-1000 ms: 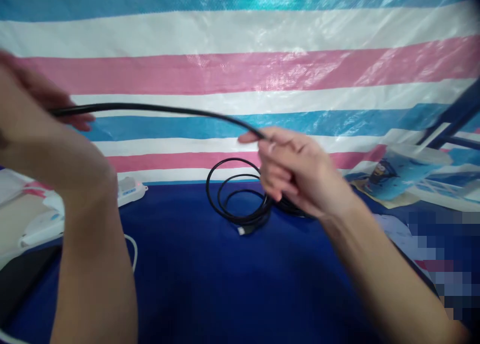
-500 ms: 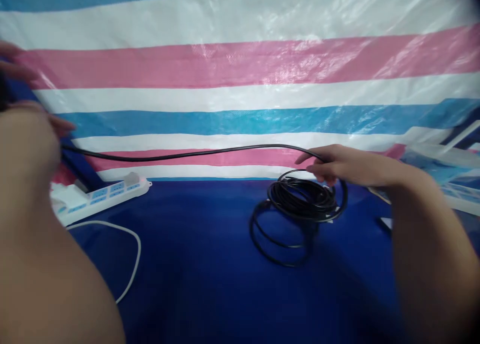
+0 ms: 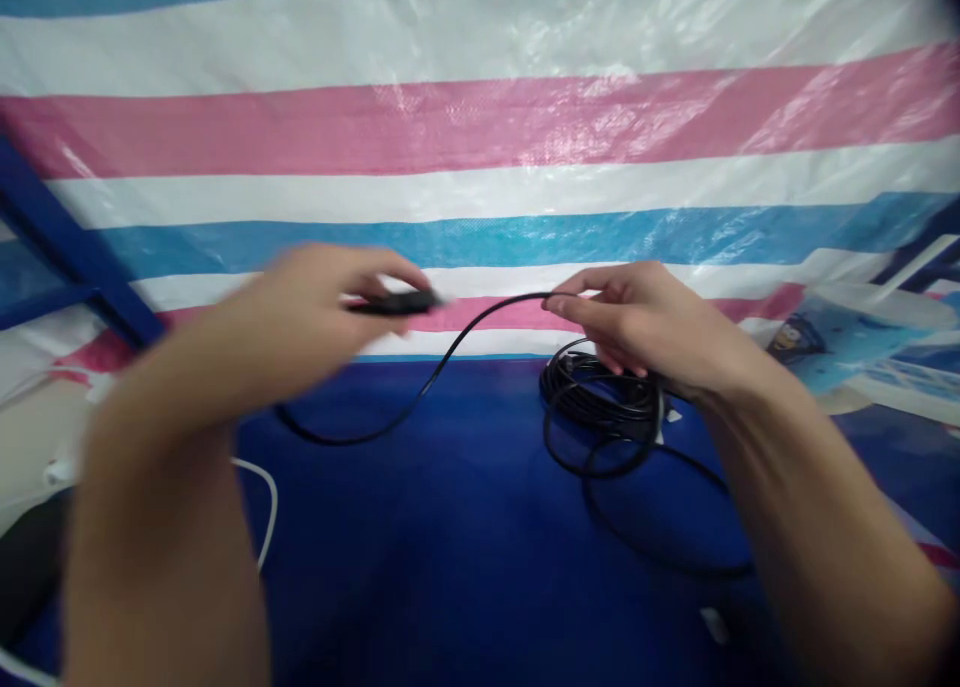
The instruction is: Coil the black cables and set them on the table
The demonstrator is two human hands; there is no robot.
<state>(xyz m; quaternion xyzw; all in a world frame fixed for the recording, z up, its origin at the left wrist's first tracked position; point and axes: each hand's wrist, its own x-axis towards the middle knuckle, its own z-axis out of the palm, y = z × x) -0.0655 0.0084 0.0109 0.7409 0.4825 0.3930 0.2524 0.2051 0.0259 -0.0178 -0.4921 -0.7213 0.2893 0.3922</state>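
The black cable (image 3: 596,399) is thin, round and matte. Most of it is wound in a loose coil lying on the blue cloth (image 3: 450,557). One strand rises above the cloth to the right hand (image 3: 645,327), which pinches it, then sags towards the left hand (image 3: 315,312), which grips its blurred, thicker end. A white cord (image 3: 270,507) lies at the cloth's left edge, and a striped tarp (image 3: 480,127) hangs behind the cloth.

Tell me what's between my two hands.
In the head view, a slack stretch of black cable sags between the left hand and right hand, above the blue cloth; nothing else.
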